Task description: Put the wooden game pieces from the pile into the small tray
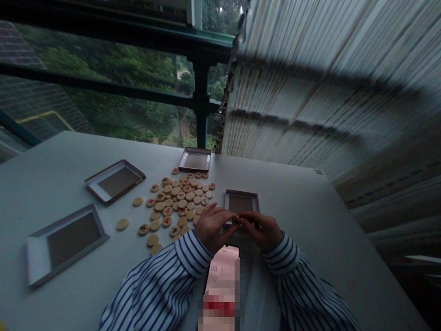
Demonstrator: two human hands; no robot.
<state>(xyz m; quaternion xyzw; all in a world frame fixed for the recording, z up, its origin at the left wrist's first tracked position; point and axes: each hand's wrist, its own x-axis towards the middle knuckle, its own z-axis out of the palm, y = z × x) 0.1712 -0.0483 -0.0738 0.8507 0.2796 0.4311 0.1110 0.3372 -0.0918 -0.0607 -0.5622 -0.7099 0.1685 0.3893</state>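
Observation:
My left hand [214, 226] and my right hand [262, 230] meet in front of me, fingertips pinched together on a small round xiangqi piece [236, 219]. Its face is mostly covered by my fingers. Just beyond and partly under my hands lies a shallow box lid [241, 192] with a brown inside. Left of my left hand spreads a loose heap of wooden xiangqi pieces [181, 203]. Some show red or black characters, others a plain side. A few, such as one plain piece [122, 224], lie apart from the heap.
A phone [223, 276] with a timer on its screen lies below my hands. More shallow trays stand on the white table [296, 202]: one at the back [195, 149], one at the left [142, 176], one nearer left [101, 225]. A window and a striped curtain [282, 92] border the table.

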